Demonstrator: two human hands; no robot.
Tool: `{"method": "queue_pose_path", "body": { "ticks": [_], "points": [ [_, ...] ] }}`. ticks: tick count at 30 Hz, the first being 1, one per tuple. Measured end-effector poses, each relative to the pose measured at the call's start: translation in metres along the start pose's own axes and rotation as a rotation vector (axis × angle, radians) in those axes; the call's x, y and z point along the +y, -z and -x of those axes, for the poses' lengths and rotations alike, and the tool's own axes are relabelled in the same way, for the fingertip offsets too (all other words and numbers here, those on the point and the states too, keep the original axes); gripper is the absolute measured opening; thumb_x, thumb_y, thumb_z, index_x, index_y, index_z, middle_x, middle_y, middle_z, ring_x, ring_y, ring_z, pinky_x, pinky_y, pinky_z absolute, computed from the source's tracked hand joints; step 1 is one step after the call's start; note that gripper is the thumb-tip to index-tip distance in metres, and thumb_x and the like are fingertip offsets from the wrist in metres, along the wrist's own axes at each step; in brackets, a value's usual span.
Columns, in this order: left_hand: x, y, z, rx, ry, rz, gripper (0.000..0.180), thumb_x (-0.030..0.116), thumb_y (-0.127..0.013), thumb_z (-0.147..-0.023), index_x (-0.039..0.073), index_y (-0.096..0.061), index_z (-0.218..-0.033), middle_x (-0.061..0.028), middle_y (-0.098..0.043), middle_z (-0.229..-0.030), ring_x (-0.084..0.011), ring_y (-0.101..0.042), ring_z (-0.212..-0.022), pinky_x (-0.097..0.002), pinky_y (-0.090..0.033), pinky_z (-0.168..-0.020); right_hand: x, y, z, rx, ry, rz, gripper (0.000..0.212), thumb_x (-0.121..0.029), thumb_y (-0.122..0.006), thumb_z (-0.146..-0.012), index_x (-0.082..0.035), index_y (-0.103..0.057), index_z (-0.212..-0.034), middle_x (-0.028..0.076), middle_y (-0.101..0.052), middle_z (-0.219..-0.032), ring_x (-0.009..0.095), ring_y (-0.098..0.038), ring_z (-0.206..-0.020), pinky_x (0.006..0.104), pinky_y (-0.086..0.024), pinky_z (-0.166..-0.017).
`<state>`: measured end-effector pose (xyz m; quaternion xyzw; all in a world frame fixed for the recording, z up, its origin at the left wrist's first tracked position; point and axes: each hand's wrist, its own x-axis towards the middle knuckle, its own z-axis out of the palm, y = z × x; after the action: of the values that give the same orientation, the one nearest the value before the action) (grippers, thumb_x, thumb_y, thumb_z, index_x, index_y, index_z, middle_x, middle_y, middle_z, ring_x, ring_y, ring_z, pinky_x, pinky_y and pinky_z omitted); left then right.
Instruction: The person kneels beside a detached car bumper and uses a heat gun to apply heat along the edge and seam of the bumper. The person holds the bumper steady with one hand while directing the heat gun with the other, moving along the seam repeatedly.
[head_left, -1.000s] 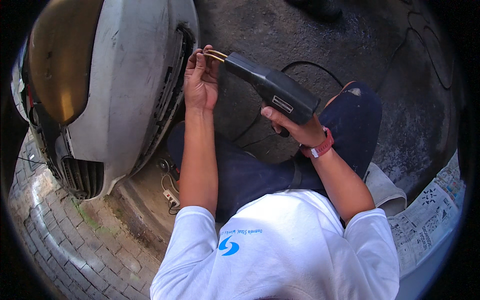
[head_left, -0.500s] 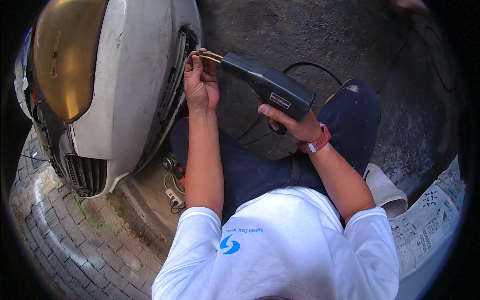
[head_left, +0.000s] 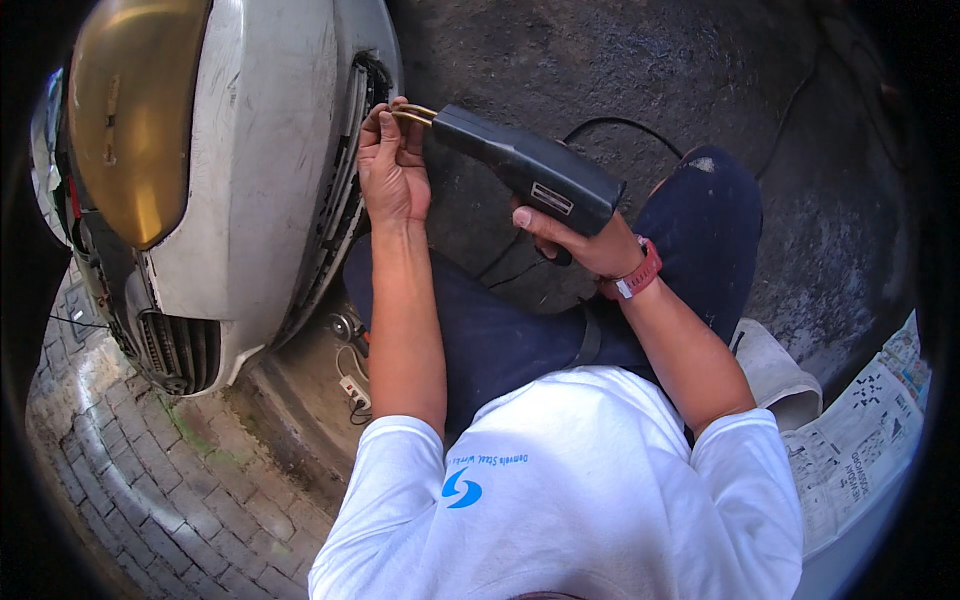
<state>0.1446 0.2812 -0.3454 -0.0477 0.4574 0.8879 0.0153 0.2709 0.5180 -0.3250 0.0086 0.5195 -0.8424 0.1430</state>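
Note:
My right hand (head_left: pixel 590 240) grips a black soldering gun (head_left: pixel 530 165) by its handle, a finger near the trigger. From its front end run two brass-coloured prongs (head_left: pixel 415 114), pointing left. At the prong tips my left hand (head_left: pixel 395 175) has its palm up and its fingers pinched together. Whatever those fingertips hold is too small to make out. Just left of that hand is a scuffed white car bumper (head_left: pixel 265 130), with a long dark slot (head_left: pixel 350 165) along its near side. The left hand looks close to the slot; whether it touches, I cannot tell.
A black cord (head_left: pixel 625 122) loops behind the gun. By my left forearm lie a white power strip (head_left: pixel 354 390) and a round-headed tool (head_left: pixel 345 326). A pale bucket (head_left: pixel 775 375) lies at my right, beside newspaper sheets (head_left: pixel 850 460). Brick paving (head_left: pixel 200 490) covers the lower left.
Both hands and the soldering gun have shifted slightly left, toward the bumper. The pinch at the prong tips and the grip on the handle stay the same.

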Motion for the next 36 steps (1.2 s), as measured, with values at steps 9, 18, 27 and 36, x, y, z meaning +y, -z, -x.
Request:
{"method": "queue_pose_path", "body": {
  "ticks": [9, 18, 27, 36],
  "points": [
    [0.009, -0.004, 0.0, 0.004, -0.021, -0.06, 0.013, 0.012, -0.069, -0.104, 0.007, -0.07, -0.116, -0.0121, -0.076, -0.121, -0.0192, -0.073, -0.114, -0.0335, -0.061, -0.103, -0.002, 0.002, 0.0, -0.012, -0.042, 0.009, 0.071, -0.019, -0.081, -0.097, -0.008, -0.043, -0.156, 0.001, -0.066, -0.086, 0.008, -0.058, -0.06, 0.0262, -0.047, -0.053],
    [0.022, -0.012, 0.002, -0.065, -0.006, 0.052, 0.014, 0.011, -0.068, -0.104, 0.007, -0.068, -0.117, -0.0111, -0.074, -0.122, -0.0202, -0.07, -0.117, -0.0346, -0.058, -0.106, -0.002, 0.004, -0.002, -0.005, -0.014, -0.046, 0.072, -0.02, -0.082, -0.095, -0.006, -0.046, -0.155, 0.001, -0.066, -0.082, 0.009, -0.059, -0.059, 0.0266, -0.047, -0.053],
    [0.023, -0.013, 0.004, -0.076, -0.078, -0.056, 0.016, 0.014, -0.067, -0.105, 0.006, -0.066, -0.119, -0.0096, -0.073, -0.121, -0.0182, -0.07, -0.113, -0.0344, -0.058, -0.104, -0.007, 0.008, 0.0, -0.011, -0.014, -0.012, 0.074, -0.018, -0.082, -0.095, -0.006, -0.043, -0.157, 0.001, -0.065, -0.08, 0.009, -0.06, -0.059, 0.0263, -0.047, -0.052],
    [0.023, -0.012, 0.002, -0.055, -0.115, -0.124, 0.017, 0.014, -0.066, -0.106, 0.005, -0.066, -0.12, -0.0111, -0.072, -0.124, -0.0178, -0.071, -0.112, -0.0326, -0.061, -0.101, -0.011, 0.008, -0.003, -0.045, 0.06, -0.015, 0.072, -0.019, -0.081, -0.096, -0.01, -0.044, -0.157, 0.0, -0.063, -0.081, 0.007, -0.059, -0.059, 0.0255, -0.047, -0.054]
  ]
}}
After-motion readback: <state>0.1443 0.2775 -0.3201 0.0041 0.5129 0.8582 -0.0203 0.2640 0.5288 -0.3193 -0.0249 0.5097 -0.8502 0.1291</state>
